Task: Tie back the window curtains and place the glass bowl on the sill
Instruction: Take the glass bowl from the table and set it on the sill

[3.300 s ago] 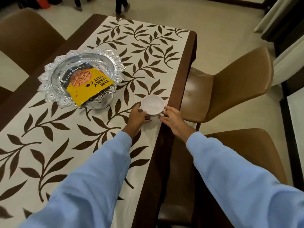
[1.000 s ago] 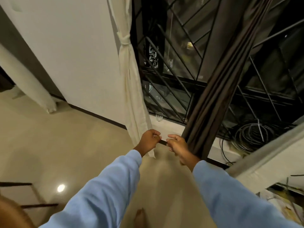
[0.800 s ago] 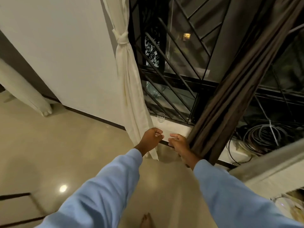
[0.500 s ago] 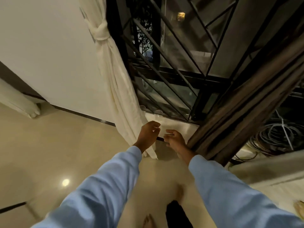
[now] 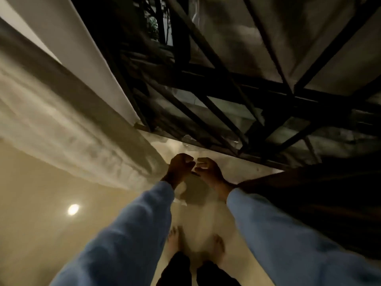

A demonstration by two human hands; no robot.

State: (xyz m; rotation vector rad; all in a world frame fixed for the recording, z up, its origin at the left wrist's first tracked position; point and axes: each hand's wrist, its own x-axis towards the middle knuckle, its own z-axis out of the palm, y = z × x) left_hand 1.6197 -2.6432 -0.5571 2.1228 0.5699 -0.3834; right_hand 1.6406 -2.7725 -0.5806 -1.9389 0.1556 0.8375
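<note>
The frame is blurred by motion. My left hand (image 5: 180, 166) and my right hand (image 5: 208, 169) are side by side, fingers curled, just over the front edge of the pale window sill (image 5: 245, 168). Between and below them hangs a dim, see-through round shape, the glass bowl (image 5: 194, 189), which both hands pinch by its rim. The white curtain (image 5: 72, 141) sweeps across the left, its lower end beside my left wrist. The dark brown curtain (image 5: 329, 193) hangs at the right, against my right forearm.
A black metal window grille (image 5: 226, 89) with glass behind it stands over the sill. A white wall (image 5: 86, 58) lies to the left of it. My bare feet (image 5: 175, 240) stand on the shiny beige floor (image 5: 41, 223) close to the wall under the sill.
I took the bowl off the table and walked to the window. In the last second the view closed in on the sill, and both hands stayed together and moved out over its edge.
</note>
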